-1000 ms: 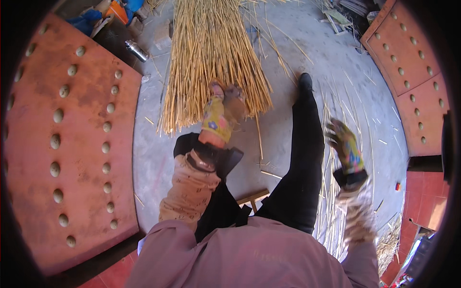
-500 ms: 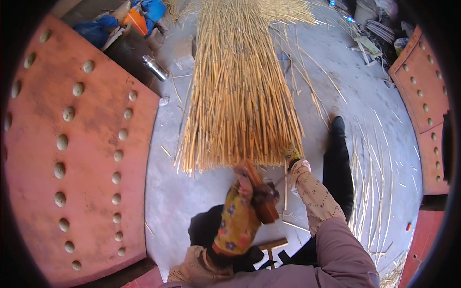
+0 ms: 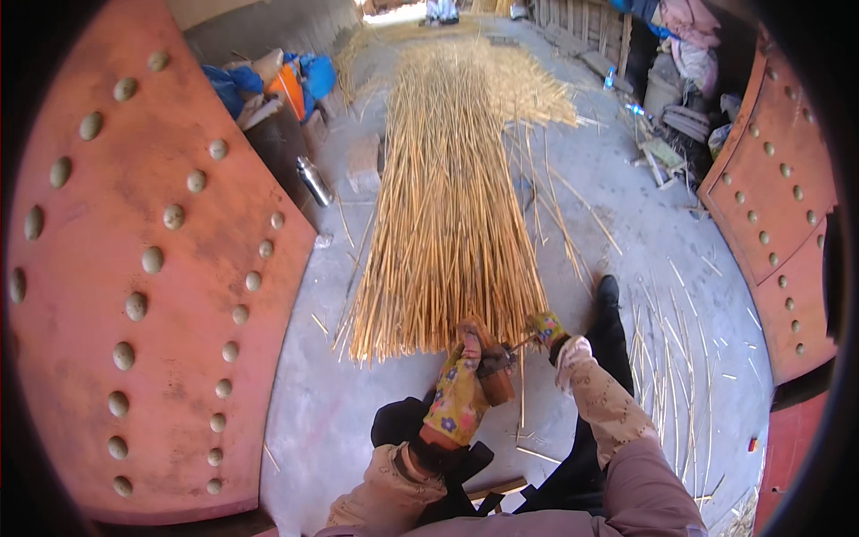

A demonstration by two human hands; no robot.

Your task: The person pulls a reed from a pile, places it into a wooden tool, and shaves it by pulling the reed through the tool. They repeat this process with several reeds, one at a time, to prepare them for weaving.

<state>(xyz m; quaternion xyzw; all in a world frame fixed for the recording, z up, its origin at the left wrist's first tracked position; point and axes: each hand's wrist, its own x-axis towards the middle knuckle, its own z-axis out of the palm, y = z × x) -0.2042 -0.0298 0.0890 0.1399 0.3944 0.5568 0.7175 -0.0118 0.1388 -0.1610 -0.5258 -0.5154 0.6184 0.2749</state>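
A wide layer of long yellow-brown reed stalks [image 3: 447, 224] stretches away from me, its cut ends facing me. My left hand [image 3: 458, 389], in a yellow floral glove, is wrapped round a small wooden hand tool [image 3: 497, 383] with a dark metal piece on it. This tool is just in front of the cut ends. My right hand [image 3: 547, 329], in a matching glove, is at the right corner of the reeds with its fingers closed. A thin stalk runs between it and the tool, so it seems pinched there.
Red studded door panels [image 3: 161, 295] flank both sides. A silver bottle [image 3: 314, 182] and a brick-like block [image 3: 364, 163] lie left of the reeds. Loose stalks [image 3: 689, 376] are scattered at right. My dark-shod foot [image 3: 608, 291] is beside the reeds. Clutter [image 3: 667, 89] lines the far right.
The view has tipped up, showing more of the far floor. The tool in my left hand is now nearer my right hand, with a thin stalk visible between them.
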